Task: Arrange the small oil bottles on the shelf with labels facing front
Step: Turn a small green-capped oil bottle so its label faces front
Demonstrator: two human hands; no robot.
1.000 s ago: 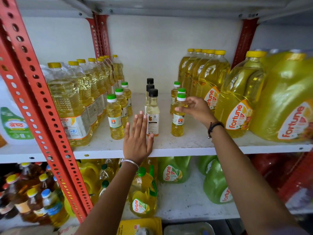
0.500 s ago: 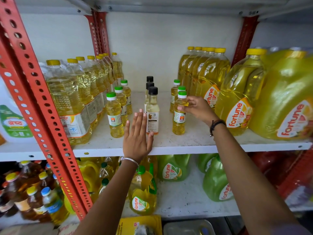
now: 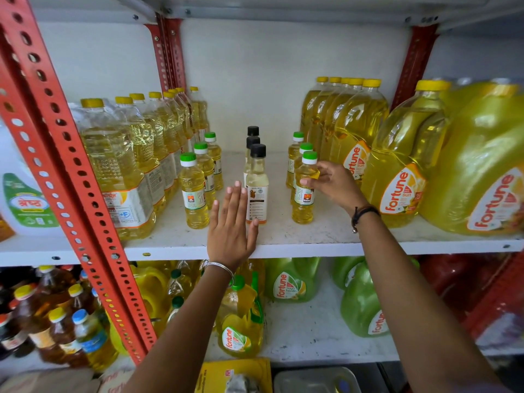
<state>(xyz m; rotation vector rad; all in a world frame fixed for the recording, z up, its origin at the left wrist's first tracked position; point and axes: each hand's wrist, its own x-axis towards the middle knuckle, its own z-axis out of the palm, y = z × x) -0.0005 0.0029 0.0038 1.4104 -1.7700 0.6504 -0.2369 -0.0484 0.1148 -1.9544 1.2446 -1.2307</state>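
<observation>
Three short rows of small oil bottles stand on the white shelf [image 3: 297, 236]. On the right, a green-capped front bottle [image 3: 304, 205] has its label turned to the front, and my right hand [image 3: 333, 184] pinches its shoulder with thumb and fingers. Two more green-capped bottles [image 3: 295, 157] stand behind it. In the middle, a black-capped bottle [image 3: 256, 188] leads two like it. My left hand [image 3: 231, 228] lies flat and open on the shelf, just left of that bottle. On the left, a green-capped row [image 3: 194, 194] stands upright.
Tall yellow-capped oil bottles [image 3: 124, 165] line the left side, and big Fortune jugs [image 3: 397, 171] crowd the right. A red perforated upright [image 3: 71, 165] slants across the left. Green Fortune jugs [image 3: 292, 282] and dark oil bottles [image 3: 56, 321] fill the lower shelf.
My right hand slid down from the cap to the shoulder of the front right bottle, which moved slightly. My left hand stayed flat on the shelf.
</observation>
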